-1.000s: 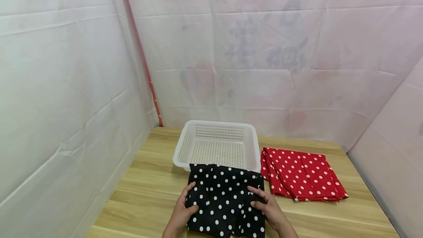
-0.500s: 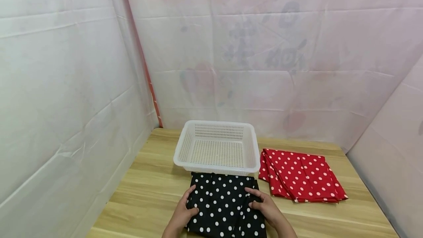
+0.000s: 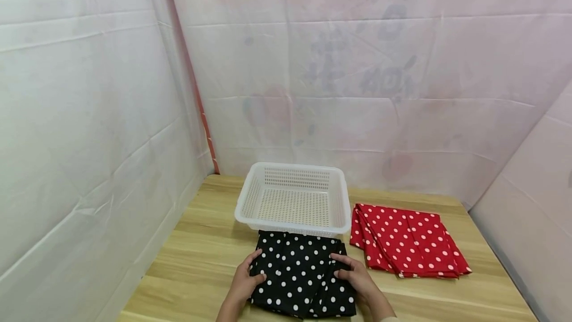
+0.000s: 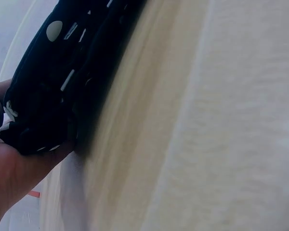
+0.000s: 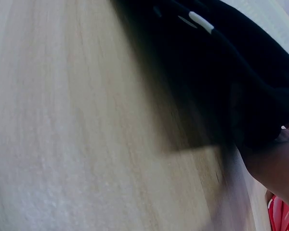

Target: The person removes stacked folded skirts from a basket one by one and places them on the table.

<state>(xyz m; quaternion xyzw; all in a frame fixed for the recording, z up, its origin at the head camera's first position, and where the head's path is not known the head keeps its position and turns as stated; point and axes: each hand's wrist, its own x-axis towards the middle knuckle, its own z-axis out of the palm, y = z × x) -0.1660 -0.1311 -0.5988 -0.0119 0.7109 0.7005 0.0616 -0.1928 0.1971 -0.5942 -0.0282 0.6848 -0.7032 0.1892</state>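
A folded black cloth with white polka dots (image 3: pixel 301 275) is held level between both hands, just in front of the basket. My left hand (image 3: pixel 243 281) grips its left edge, thumb on top and the other fingers mostly out of sight. At the right edge, my right hand (image 3: pixel 359 281) holds it with the thumb and a finger on top. From the left wrist, the cloth's layered edge (image 4: pixel 48 91) shows between thumb and fingers. In the right wrist view the cloth (image 5: pixel 221 62) is dark, over the wooden surface. Whether its underside touches the table cannot be told.
Behind the cloth stands a white perforated plastic basket (image 3: pixel 292 225) with nothing in it. A folded red cloth with white dots (image 3: pixel 411 242) lies right of it on the wooden table (image 3: pixel 192 252). Pale sheets (image 3: pixel 335 88) wall off the back and sides.
The black cloth has come down and toward me; its far edge, earlier overlapping the basket's front rim, is now in front of it. Both hands keep their hold and have shifted slightly left.
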